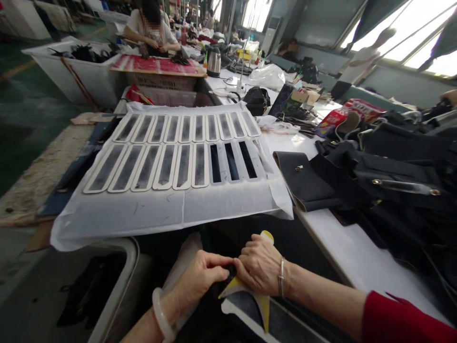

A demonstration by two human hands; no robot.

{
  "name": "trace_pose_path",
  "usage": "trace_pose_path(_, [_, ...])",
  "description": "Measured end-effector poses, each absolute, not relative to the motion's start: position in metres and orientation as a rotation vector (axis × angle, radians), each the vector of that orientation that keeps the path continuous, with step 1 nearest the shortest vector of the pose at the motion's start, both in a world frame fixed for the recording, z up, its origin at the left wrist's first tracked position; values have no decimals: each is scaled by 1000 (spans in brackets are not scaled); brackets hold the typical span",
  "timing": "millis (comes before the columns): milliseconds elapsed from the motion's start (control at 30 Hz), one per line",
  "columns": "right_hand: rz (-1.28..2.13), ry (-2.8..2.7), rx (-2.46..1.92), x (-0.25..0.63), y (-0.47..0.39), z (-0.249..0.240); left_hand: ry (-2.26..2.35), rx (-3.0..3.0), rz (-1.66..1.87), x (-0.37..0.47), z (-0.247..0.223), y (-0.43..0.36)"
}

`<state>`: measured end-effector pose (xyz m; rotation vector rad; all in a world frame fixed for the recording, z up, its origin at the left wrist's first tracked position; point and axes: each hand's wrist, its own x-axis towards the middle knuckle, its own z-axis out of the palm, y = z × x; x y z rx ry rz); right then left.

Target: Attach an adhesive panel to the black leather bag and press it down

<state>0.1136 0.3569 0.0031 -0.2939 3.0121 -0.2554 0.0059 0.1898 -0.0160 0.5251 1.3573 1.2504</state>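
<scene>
Black strip (228, 278) sits pinched between both hands at the bottom centre of the frame, low over a yellow-and-white edged template (250, 297) that lies across the person's lap area. The left hand (200, 276) closes its fingertips narrowly on the strip from the left; the right hand (259, 264) grips it from the right, thumb and fingers tight together, with a small yellow-tipped piece (267, 236) showing just behind its knuckles.

Judging by the layout above, the work looks well advanced but not finished. On the white sheet (171, 214) in the middle of the frame, two rows of white frames (171, 152) lie side by side; most slots appear grey and coated, while three slots (231, 162) at the right end of the lower row look plain black, so they seem to differ in stage from the others.

A heap of black leather parts (385, 176) fills the right side of the frame. A white bin (121, 281) stands at the lower left. Another person (152, 28) works at the top left.
</scene>
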Motion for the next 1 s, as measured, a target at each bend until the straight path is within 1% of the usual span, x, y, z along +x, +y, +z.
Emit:
trace_pose_path(367, [-351, 2977, -248, 114, 358, 1, 1358, 511, 1165, 6, -5, 197])
trace_pose_path(500, [-403, 2948, -234, 112, 358, 2, 1453, 582, 1131, 11, 1, 203])
trace_pose_path(600, [-519, 2897, -202, 111, 359, 3, 1494, 626, 1090, 12, 4, 206])
trace_pose_path(700, [-672, 2847, -144, 117, 364, 5, 1422, 532, 1097, 10, 3, 203])
trace_pose_path(767, [-777, 2804, -14, 123, 371, 5, 1419, 425, 1093, 7, 0, 201])
trace_pose_path(933, [-1130, 2529, 663, 135, 390, -3, 1487, 334, 1050, 6, -2, 203])
trace_pose_path(1000, [-1328, 2340, 764, 135, 394, -5, 1514, 332, 1038, 8, 1, 206])
